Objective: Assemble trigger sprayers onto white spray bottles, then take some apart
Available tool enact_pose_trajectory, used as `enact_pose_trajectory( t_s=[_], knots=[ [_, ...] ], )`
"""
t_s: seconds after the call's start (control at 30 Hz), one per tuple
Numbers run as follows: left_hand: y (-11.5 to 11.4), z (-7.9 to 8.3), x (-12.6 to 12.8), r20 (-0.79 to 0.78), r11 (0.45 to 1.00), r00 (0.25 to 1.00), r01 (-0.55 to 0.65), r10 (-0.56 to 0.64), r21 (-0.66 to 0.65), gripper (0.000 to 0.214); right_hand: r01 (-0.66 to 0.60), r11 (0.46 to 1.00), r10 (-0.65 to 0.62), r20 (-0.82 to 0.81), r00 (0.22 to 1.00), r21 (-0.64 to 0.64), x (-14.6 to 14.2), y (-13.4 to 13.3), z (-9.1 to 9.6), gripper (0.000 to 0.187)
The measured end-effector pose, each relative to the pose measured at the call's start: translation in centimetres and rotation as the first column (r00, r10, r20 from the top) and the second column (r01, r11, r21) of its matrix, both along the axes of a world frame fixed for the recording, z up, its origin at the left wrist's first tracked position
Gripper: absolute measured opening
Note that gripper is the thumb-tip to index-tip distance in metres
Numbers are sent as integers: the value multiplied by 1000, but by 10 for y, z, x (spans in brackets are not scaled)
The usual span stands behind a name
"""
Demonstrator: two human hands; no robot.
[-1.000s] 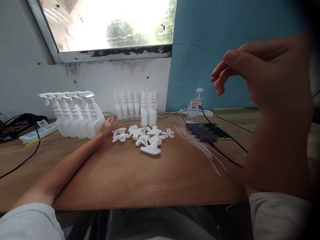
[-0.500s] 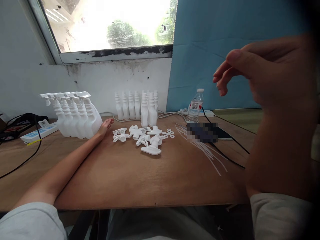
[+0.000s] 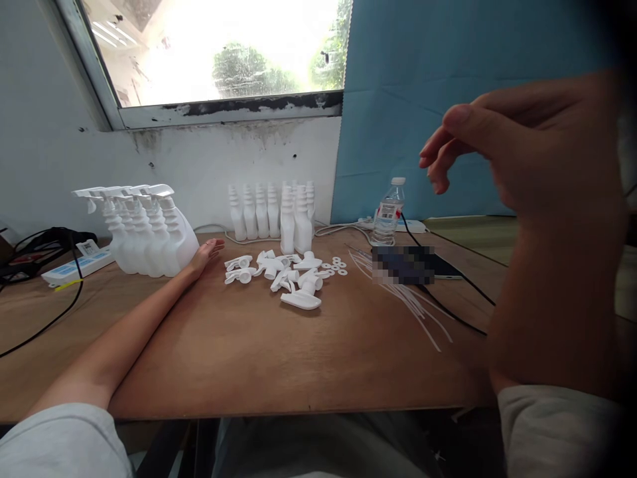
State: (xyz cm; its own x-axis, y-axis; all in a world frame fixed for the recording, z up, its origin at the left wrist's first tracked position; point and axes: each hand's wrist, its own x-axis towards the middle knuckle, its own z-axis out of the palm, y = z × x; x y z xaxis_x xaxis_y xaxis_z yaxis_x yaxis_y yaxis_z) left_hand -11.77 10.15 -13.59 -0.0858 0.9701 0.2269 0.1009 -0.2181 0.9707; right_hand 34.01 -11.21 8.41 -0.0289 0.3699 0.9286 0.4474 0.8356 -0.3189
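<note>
My left hand lies on edge on the table with its fingers stretched out, against the right side of a row of white spray bottles with trigger heads fitted. It grips nothing. Raised close to the camera at the right, my right hand has loosely bent fingers that are apart, and nothing shows in it. Between the arms lies a pile of white trigger spray heads. Several small white rings lie to the right of the pile, with thin white tubes beyond them.
Several white bottles without heads stand at the wall. A clear water bottle and a dark, partly blurred-out device with black cables are at the right. A white power strip lies left on the brown table.
The row of spray bottles has slid slightly left, and my left hand has moved left with it. My right hand has shifted a little to the left.
</note>
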Motion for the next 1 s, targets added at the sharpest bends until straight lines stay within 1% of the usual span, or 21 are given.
enact_pose_trajectory(
  t_s=[0.2, 0.4, 0.63, 0.8, 1.0],
  knots=[
    [-1, 2, -4, -1, 1000, 1000, -13, 13, -2, 57, -20, 1000, 20, -14, 1000, 9, 2, 3, 0, 43],
    [-1, 3, -10, -5, 1000, 1000, -23, 23, 6, 58, -12, 1000, 12, -2, 1000, 17, 2, 3, 0, 44],
    [-1, 2, -22, -23, 1000, 999, -23, 23, 8, 56, 3, 1000, -3, 24, 1000, 7, 0, 1, 1, 36],
    [0, 2, -32, -39, 999, 999, -32, 32, 18, 59, 13, 1000, -13, 33, 999, -2, 0, 1, 1, 36],
    [-2, 3, -36, -71, 998, 996, -57, 59, 33, 61, 11, 1000, -10, 61, 998, -7, 2, 1, 1, 33]
  ],
)
